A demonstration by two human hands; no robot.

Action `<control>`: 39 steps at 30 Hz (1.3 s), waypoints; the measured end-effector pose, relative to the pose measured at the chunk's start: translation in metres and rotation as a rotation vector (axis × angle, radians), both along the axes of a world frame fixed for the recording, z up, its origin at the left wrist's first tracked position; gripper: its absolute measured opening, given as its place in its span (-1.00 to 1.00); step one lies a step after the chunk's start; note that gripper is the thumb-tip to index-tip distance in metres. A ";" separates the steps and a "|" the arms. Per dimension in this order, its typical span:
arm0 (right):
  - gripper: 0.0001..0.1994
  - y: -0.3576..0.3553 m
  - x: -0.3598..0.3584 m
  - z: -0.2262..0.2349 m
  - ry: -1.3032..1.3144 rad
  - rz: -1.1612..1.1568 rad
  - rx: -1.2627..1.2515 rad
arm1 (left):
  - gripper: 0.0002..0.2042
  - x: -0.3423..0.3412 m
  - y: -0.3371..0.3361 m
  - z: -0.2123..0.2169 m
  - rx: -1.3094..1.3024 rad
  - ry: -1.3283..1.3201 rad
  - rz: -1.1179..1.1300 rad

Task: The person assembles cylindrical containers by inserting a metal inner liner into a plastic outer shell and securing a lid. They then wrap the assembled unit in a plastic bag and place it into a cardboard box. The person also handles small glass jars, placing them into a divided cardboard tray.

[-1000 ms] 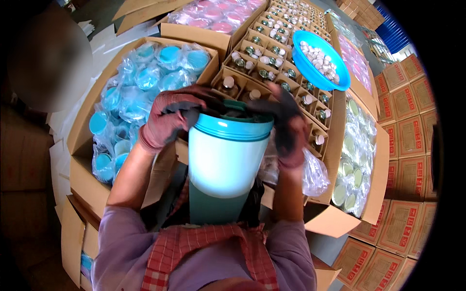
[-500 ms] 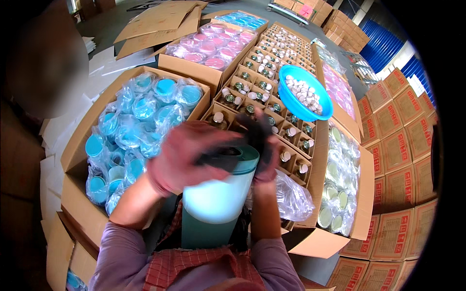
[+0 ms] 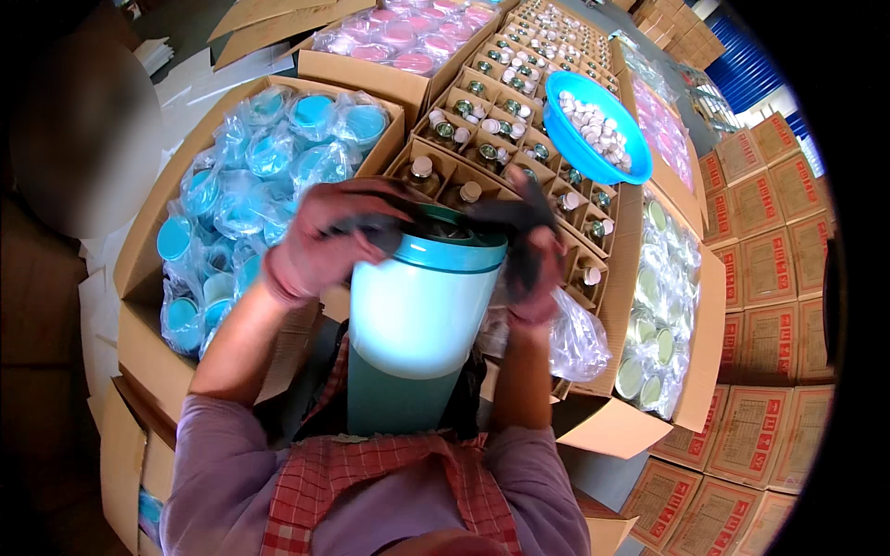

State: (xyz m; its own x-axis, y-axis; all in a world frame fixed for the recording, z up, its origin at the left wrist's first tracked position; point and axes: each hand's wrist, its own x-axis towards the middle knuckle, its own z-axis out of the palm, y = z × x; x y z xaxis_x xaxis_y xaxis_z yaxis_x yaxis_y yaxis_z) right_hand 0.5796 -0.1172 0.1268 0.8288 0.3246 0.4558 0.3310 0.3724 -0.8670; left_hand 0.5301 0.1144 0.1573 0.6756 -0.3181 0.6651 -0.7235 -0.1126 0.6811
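A teal cylindrical container (image 3: 417, 306) stands upright in front of my body, pale and shiny in its middle and darker toward the bottom. Its round top has a darker rim, with a dark opening partly hidden by my fingers. My left hand (image 3: 336, 239), in a dark red glove with black finger pads, curls over the left side of this rim. On the opposite side, my right hand (image 3: 528, 250), gloved the same way, grips the edge with one finger raised. Beyond them, a divided carton (image 3: 436, 170) holds glass bottles (image 3: 445, 130) with small white caps.
At left, an open carton (image 3: 153, 366) holds blue-topped items in plastic bags. Pink-topped ones (image 3: 399, 35) lie farther back. A blue basin (image 3: 603, 153) of white caps rests on the bottle carton. Right are green-topped items (image 3: 663, 347), crumpled plastic (image 3: 579, 338) and stacked cartons (image 3: 769, 343).
My left hand has shifted left, from across the container's top to the rim's left side. My right hand has moved slightly right. The view has tilted, so the surroundings sit higher.
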 end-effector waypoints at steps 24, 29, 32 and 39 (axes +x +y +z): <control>-0.17 -0.009 0.003 0.000 0.046 0.073 0.023 | -0.61 -0.002 0.012 0.022 0.033 0.325 -0.062; -0.23 0.026 0.004 -0.025 0.297 0.446 0.337 | -0.68 -0.007 -0.044 0.040 0.289 -0.133 0.096; -0.24 0.000 -0.014 0.039 -0.226 0.174 -0.431 | -0.57 0.007 0.009 -0.024 -0.275 0.143 -0.166; -0.40 -0.003 -0.008 0.042 0.117 0.260 -0.261 | -0.59 0.012 0.007 -0.011 -0.490 0.347 -0.278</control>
State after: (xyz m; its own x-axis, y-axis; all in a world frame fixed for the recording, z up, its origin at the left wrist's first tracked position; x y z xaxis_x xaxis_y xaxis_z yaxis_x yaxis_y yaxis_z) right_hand 0.5711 -0.1198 0.1692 0.7448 0.6236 0.2375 0.1479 0.1927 -0.9700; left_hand 0.5417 0.1210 0.1461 0.8131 -0.2275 0.5358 -0.4106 0.4284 0.8049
